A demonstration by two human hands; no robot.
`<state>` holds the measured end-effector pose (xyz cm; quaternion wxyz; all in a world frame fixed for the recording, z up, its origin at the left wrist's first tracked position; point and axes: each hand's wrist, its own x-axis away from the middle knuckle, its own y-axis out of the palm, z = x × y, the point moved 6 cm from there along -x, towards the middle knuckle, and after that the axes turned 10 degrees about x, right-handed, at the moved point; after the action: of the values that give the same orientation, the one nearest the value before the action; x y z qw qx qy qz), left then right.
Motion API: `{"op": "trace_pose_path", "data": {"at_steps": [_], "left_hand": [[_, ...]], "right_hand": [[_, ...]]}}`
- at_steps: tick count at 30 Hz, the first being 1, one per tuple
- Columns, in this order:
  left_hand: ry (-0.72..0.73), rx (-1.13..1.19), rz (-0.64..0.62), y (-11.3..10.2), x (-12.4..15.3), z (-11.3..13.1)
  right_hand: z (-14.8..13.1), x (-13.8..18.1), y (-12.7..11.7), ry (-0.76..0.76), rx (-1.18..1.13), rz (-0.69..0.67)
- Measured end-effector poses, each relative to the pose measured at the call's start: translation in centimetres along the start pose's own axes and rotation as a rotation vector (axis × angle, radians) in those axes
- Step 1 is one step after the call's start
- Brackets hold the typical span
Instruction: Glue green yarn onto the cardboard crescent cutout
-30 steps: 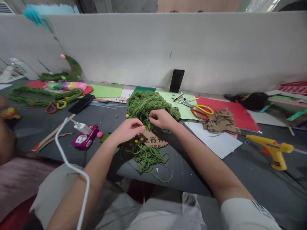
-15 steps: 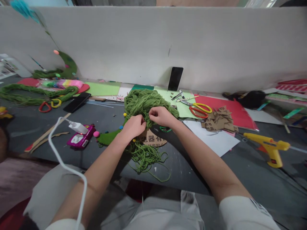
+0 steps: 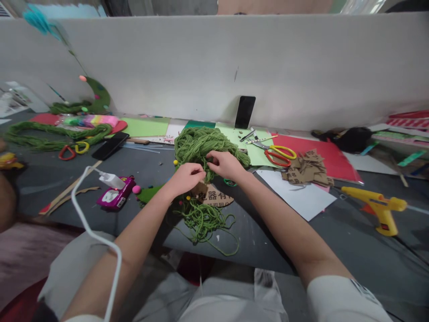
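A person's left hand (image 3: 188, 175) and right hand (image 3: 225, 164) work near each other above a dark grey worktop (image 3: 250, 228), at the near edge of a large heap of green yarn (image 3: 204, 142). Fingers on both bend toward the thumbs; whether a strand is pinched between them cannot be told. Just below lies printed cardboard (image 3: 216, 197) with dark characters, then, closer to the person, a loose tangle of green strands (image 3: 201, 220). To the left, a green felt piece (image 3: 147, 194) is partly covered by the forearm, beside a magenta device (image 3: 115, 199). To the right are red-and-yellow-handled scissors (image 3: 275, 148), cut cardboard scraps (image 3: 304, 170) and a yellow glue gun (image 3: 380, 205). A black phone (image 3: 245, 112) leans against the pale partition (image 3: 150, 62) behind.
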<state>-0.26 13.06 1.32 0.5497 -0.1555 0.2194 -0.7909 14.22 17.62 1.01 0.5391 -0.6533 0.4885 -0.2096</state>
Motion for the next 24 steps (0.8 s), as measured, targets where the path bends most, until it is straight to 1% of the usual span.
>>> {"op": "trace_pose_path", "data": {"at_steps": [4, 7, 9, 13, 17, 19, 20, 22, 24], "left_hand": [[0.000, 0.340, -0.127, -0.1, 1.4, 0.4], [0.003, 0.490, -0.151, -0.2, 2.3, 0.5], [0.007, 0.500, -0.171, -0.3, 2.8, 0.7], [0.001, 0.444, -0.244, -0.5, 4.1, 1.2], [0.030, 0.536, -0.320, -0.9, 5.9, 2.6], [0.053, 0.617, -0.416, -0.6, 7.2, 3.9], [0.065, 0.652, -0.492, -0.2, 8.0, 4.8], [0.090, 0.689, -0.694, 0.8, 10.0, 6.7], [0.111, 0.674, -0.932, 2.0, 12.3, 8.6]], "right_hand": [[-0.4, 0.1, 0.2, 0.034, 0.183, 0.018], [-0.5, 0.1, 0.3, 0.045, 0.239, 0.026], [-0.3, 0.0, 0.4, 0.060, 0.255, 0.024], [0.2, -0.1, 0.5, 0.075, 0.261, 0.031], [0.4, -0.1, 0.7, 0.070, 0.252, 0.055], [0.6, -0.2, 0.8, 0.073, 0.250, 0.057], [0.7, -0.2, 0.8, 0.079, 0.250, 0.054], [0.9, -0.2, 1.0, 0.097, 0.247, 0.040], [1.2, -0.2, 1.1, 0.113, 0.245, 0.027]]}}
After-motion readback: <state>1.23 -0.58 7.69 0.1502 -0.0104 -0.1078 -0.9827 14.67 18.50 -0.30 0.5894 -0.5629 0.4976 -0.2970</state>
